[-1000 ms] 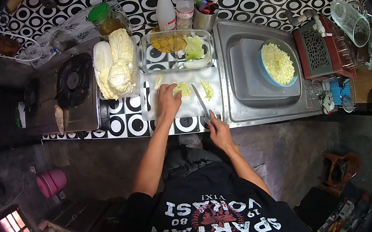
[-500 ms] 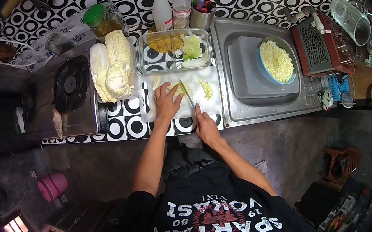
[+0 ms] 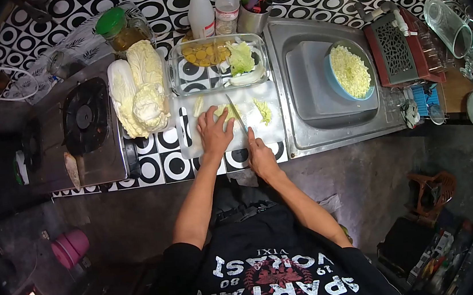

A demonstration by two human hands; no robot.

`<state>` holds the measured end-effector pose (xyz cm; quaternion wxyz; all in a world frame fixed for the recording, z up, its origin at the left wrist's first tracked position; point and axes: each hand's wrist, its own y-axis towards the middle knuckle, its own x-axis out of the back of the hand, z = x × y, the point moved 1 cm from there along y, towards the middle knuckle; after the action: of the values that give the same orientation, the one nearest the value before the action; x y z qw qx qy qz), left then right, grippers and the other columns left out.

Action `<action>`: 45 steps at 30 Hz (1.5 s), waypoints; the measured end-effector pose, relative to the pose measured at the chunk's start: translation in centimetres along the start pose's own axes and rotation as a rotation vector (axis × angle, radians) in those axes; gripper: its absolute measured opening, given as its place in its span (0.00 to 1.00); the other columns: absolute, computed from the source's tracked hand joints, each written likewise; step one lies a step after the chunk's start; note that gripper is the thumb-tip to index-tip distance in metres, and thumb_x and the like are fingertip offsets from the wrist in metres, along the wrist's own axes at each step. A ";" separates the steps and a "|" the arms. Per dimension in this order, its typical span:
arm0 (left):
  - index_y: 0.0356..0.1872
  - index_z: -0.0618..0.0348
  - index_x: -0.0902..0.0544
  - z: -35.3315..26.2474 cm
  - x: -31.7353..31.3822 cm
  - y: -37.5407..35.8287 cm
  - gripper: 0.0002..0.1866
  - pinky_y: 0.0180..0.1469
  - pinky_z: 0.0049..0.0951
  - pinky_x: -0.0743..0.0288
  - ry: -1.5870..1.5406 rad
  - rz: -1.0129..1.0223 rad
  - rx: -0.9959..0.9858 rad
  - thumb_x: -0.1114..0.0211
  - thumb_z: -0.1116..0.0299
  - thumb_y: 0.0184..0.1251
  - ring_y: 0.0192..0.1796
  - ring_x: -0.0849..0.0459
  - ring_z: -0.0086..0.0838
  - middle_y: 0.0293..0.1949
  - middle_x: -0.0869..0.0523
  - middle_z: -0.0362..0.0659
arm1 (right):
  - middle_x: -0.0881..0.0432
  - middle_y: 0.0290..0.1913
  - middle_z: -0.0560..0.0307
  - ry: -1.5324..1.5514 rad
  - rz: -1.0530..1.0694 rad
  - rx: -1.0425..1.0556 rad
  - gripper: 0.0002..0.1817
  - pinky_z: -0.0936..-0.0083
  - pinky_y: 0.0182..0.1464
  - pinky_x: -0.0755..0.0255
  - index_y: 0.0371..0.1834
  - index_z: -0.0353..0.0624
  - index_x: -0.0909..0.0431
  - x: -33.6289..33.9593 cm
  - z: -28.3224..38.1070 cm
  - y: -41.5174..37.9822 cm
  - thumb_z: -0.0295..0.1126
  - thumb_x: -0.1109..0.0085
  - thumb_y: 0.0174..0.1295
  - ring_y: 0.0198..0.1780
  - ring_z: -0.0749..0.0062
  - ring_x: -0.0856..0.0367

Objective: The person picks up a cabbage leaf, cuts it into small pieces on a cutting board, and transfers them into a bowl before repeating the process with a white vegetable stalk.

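A knife (image 3: 237, 112) is gripped in my right hand (image 3: 261, 154), its blade pointing away from me over the translucent cutting board (image 3: 190, 146). My left hand (image 3: 214, 130) rests on the board with fingers bent, pressing on a pale green cabbage leaf (image 3: 227, 113) just left of the blade. Cut cabbage bits (image 3: 262, 111) lie to the right of the knife. A thin pale strip (image 3: 198, 104) lies beyond my left fingers. Behind the board, a glass dish (image 3: 173, 79) holds a cabbage leaf (image 3: 241, 58) and a pale stem piece.
Cabbages (image 3: 141, 94) stand at the left beside the stove (image 3: 86, 120). On the right, a blue bowl (image 3: 333, 77) of chopped cabbage sits over the sink (image 3: 299, 144). Behind the dish are a white bottle (image 3: 201, 14), a blue-capped bottle (image 3: 227, 13) and a metal cup (image 3: 253, 20).
The view has shifted slightly. The knife stays in my right hand and my left hand stays on the leaf, with only small finger movement.
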<state>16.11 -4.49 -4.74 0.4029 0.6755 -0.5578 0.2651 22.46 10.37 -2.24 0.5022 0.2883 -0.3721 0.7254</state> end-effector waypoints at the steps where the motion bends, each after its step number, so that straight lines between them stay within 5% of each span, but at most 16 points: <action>1: 0.46 0.46 0.16 0.1 0.0 -0.1 0.17 0.57 0.45 0.40 -0.001 0.000 0.010 0.34 0.59 0.54 0.57 0.36 0.41 0.55 0.28 0.39 | 0.27 0.45 0.34 -0.008 0.008 0.010 0.47 0.52 0.39 0.25 0.72 0.40 0.57 0.3 -0.1 -0.4 0.21 0.43 0.47 0.36 0.37 0.21; 17: 0.49 0.49 0.18 1.1 0.4 -0.1 0.18 0.60 0.49 0.44 -0.101 0.095 -0.069 0.36 0.60 0.57 0.59 0.39 0.44 0.58 0.32 0.41 | 0.26 0.44 0.39 -0.077 -0.039 -0.151 0.46 0.54 0.42 0.25 0.72 0.45 0.56 -0.3 0.7 -2.8 0.23 0.43 0.48 0.39 0.41 0.21; 20: 0.53 0.50 0.21 1.1 1.0 -0.1 0.21 0.59 0.49 0.43 -0.123 0.103 -0.060 0.36 0.61 0.58 0.58 0.38 0.43 0.57 0.30 0.42 | 0.26 0.41 0.40 -0.062 -0.154 -0.335 0.44 0.54 0.40 0.26 0.72 0.48 0.55 0.2 0.4 -3.1 0.23 0.45 0.51 0.36 0.41 0.22; 24: 0.52 0.57 0.21 1.7 1.2 0.6 0.20 0.60 0.38 0.40 -0.251 0.039 -0.091 0.35 0.66 0.56 0.55 0.33 0.42 0.51 0.25 0.46 | 0.25 0.40 0.40 0.026 -0.160 -0.209 0.42 0.52 0.41 0.27 0.72 0.51 0.52 -0.7 0.2 -4.6 0.21 0.47 0.52 0.36 0.40 0.22; 31: 0.50 0.59 0.20 2.1 1.5 1.0 0.20 0.59 0.39 0.36 -0.150 0.143 -0.126 0.34 0.66 0.55 0.54 0.32 0.43 0.52 0.26 0.48 | 0.25 0.38 0.39 0.098 -0.123 0.005 0.41 0.53 0.38 0.27 0.71 0.47 0.50 0.0 2.1 -2.4 0.21 0.47 0.51 0.36 0.41 0.22; 45: 0.42 0.56 0.15 2.1 1.3 1.1 0.15 0.57 0.36 0.35 -0.115 0.099 -0.111 0.32 0.66 0.52 0.53 0.32 0.44 0.53 0.26 0.45 | 0.28 0.49 0.34 -0.019 0.106 -0.032 0.45 0.53 0.42 0.25 0.72 0.44 0.55 1.2 1.1 -1.6 0.23 0.43 0.50 0.39 0.39 0.21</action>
<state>15.21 -6.97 -4.52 0.3935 0.6378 -0.6265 0.2140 23.66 10.47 -0.29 0.4639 0.2669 -0.4030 0.7424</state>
